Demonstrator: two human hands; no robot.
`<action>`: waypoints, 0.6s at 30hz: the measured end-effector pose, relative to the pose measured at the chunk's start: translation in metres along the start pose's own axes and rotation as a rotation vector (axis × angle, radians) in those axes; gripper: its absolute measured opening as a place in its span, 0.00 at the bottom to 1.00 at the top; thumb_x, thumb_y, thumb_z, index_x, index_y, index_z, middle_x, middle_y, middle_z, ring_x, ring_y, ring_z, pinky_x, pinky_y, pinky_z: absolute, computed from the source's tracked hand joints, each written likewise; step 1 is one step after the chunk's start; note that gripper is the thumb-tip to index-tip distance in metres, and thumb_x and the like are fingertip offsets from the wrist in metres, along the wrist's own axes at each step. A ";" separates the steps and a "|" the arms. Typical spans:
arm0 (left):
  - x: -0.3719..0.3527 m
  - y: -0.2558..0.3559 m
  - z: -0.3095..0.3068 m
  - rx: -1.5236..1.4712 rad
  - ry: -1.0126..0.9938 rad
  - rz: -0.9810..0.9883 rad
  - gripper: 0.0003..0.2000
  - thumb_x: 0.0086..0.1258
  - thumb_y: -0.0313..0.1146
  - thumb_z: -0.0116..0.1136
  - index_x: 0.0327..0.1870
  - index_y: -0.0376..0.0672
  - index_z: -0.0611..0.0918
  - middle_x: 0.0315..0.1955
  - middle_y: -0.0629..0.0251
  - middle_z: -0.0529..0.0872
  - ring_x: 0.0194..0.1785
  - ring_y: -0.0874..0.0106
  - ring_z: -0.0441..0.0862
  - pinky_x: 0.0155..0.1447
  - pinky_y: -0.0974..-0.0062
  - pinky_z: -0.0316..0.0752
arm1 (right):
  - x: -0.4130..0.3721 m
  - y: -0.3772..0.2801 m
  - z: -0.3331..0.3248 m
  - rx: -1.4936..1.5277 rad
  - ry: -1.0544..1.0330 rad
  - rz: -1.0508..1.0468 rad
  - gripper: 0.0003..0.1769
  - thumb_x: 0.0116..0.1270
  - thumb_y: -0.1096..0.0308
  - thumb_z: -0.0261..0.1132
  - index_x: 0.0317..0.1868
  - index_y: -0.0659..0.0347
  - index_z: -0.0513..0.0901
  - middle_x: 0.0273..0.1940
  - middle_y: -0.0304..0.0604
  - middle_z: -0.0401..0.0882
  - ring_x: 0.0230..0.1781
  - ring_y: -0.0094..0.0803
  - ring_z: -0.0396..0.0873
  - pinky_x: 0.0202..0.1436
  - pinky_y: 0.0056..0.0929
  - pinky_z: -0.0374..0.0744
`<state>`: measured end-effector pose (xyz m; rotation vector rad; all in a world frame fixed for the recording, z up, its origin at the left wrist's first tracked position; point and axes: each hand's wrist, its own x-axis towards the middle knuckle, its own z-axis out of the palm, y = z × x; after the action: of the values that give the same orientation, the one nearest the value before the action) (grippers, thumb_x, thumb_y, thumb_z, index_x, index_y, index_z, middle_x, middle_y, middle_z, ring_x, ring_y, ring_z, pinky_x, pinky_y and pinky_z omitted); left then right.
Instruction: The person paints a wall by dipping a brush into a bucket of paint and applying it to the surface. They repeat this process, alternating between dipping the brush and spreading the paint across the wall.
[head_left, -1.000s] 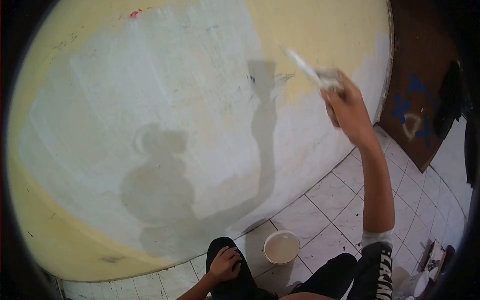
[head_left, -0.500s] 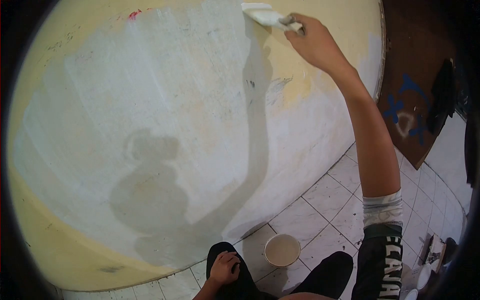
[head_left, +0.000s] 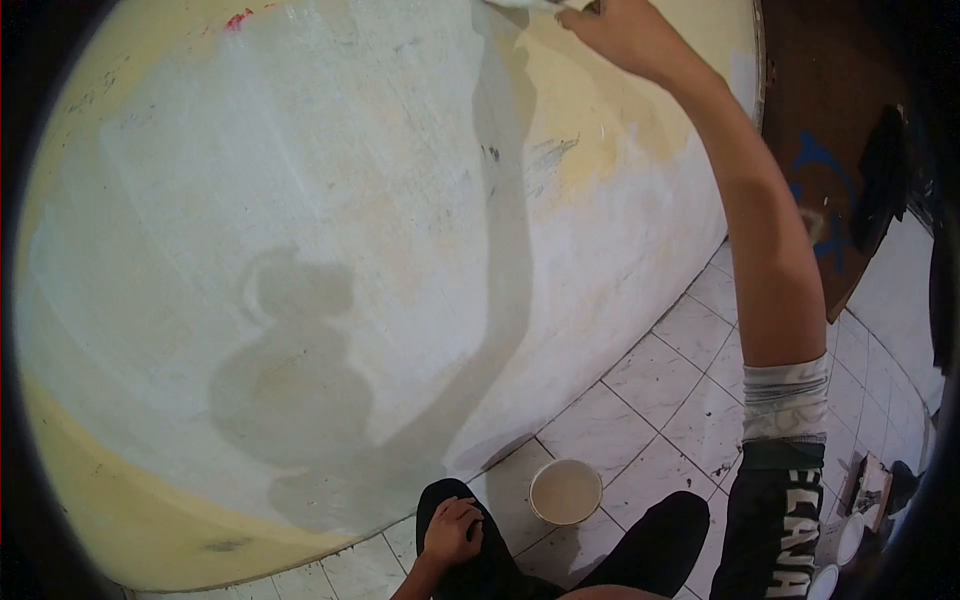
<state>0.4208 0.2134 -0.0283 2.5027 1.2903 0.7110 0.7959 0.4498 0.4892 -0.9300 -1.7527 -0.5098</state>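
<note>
High on the wall [head_left: 350, 190], at the top edge of the view, my right hand [head_left: 635, 40] grips a paintbrush [head_left: 535, 4]. The bristle end of the brush is mostly cut off by the frame. White paint covers much of the yellow wall below it, and the shadow of my arm falls across this area. My left hand [head_left: 455, 532] rests on my dark-clothed left knee, fingers laid over it and holding nothing. Between my knees, a round tub [head_left: 566, 462] with pale contents stands on the floor.
White tiles [head_left: 655, 385] with dark specks cover the floor. A brown board [head_left: 815, 60] with blue marks stands at the right. White containers [head_left: 845, 540] and a tray-like item [head_left: 872, 490] lie at lower right. Bare yellow patches [head_left: 575, 100] show on the wall.
My right hand and the paintbrush have gone higher, partly out of the frame. The view has shifted slightly. My left hand stays on the knee.
</note>
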 end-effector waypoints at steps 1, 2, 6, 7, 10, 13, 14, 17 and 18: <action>-0.001 -0.001 0.001 -0.004 0.000 -0.003 0.08 0.55 0.27 0.63 0.37 0.45 0.82 0.41 0.63 0.85 0.57 0.64 0.81 0.68 0.58 0.69 | -0.008 -0.001 0.007 0.016 0.048 -0.156 0.20 0.68 0.64 0.63 0.57 0.65 0.80 0.38 0.48 0.84 0.33 0.31 0.77 0.41 0.32 0.77; -0.001 -0.001 0.001 -0.009 0.002 -0.004 0.08 0.55 0.27 0.63 0.37 0.45 0.82 0.41 0.63 0.85 0.57 0.64 0.81 0.68 0.58 0.69 | -0.028 0.000 0.006 -0.051 -0.088 0.012 0.21 0.67 0.64 0.63 0.58 0.67 0.79 0.37 0.49 0.83 0.32 0.31 0.76 0.41 0.32 0.77; -0.002 -0.001 0.001 -0.006 -0.008 -0.001 0.08 0.56 0.27 0.63 0.37 0.45 0.82 0.41 0.62 0.84 0.57 0.63 0.80 0.68 0.58 0.68 | -0.111 0.004 0.026 0.096 -0.188 0.122 0.22 0.68 0.67 0.62 0.59 0.71 0.77 0.33 0.53 0.81 0.29 0.33 0.75 0.39 0.31 0.76; -0.001 -0.001 0.001 0.002 -0.014 -0.003 0.08 0.56 0.27 0.63 0.37 0.45 0.83 0.42 0.62 0.84 0.58 0.63 0.80 0.68 0.58 0.68 | -0.131 0.005 0.027 0.103 -0.252 0.140 0.22 0.67 0.68 0.62 0.58 0.72 0.77 0.34 0.55 0.81 0.30 0.34 0.75 0.40 0.32 0.77; 0.001 0.000 0.004 0.009 -0.020 -0.002 0.08 0.55 0.28 0.63 0.37 0.45 0.83 0.42 0.62 0.84 0.58 0.64 0.80 0.69 0.58 0.68 | -0.167 -0.007 0.017 0.100 -0.450 0.281 0.21 0.67 0.69 0.62 0.57 0.71 0.78 0.36 0.58 0.81 0.31 0.37 0.77 0.41 0.33 0.77; 0.001 0.004 0.001 0.016 -0.019 0.010 0.08 0.55 0.28 0.64 0.37 0.45 0.83 0.42 0.62 0.84 0.58 0.64 0.80 0.69 0.58 0.68 | -0.159 -0.009 0.001 0.049 -0.682 0.466 0.19 0.65 0.69 0.62 0.55 0.69 0.80 0.40 0.61 0.82 0.36 0.40 0.80 0.47 0.35 0.77; 0.001 0.006 0.001 0.014 -0.017 0.016 0.08 0.56 0.28 0.64 0.37 0.45 0.83 0.42 0.62 0.84 0.58 0.64 0.80 0.69 0.58 0.68 | -0.154 0.005 -0.001 0.010 -0.635 0.299 0.19 0.65 0.68 0.63 0.54 0.69 0.81 0.38 0.59 0.82 0.35 0.40 0.80 0.46 0.34 0.77; 0.001 0.005 0.003 0.017 -0.004 0.017 0.08 0.56 0.28 0.63 0.37 0.45 0.83 0.41 0.62 0.84 0.58 0.64 0.80 0.69 0.58 0.68 | -0.098 0.019 0.001 -0.108 -0.752 0.269 0.20 0.63 0.65 0.64 0.52 0.67 0.83 0.35 0.53 0.82 0.31 0.40 0.78 0.43 0.34 0.78; 0.001 0.003 0.005 0.018 -0.010 0.014 0.08 0.56 0.28 0.63 0.37 0.45 0.83 0.41 0.62 0.84 0.58 0.64 0.80 0.69 0.58 0.68 | -0.073 0.000 -0.008 -0.091 -0.780 0.367 0.20 0.63 0.65 0.64 0.52 0.67 0.83 0.34 0.51 0.82 0.31 0.41 0.78 0.42 0.34 0.78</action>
<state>0.4260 0.2125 -0.0306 2.5281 1.2829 0.6927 0.8126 0.4192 0.4247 -1.6223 -2.1655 0.0379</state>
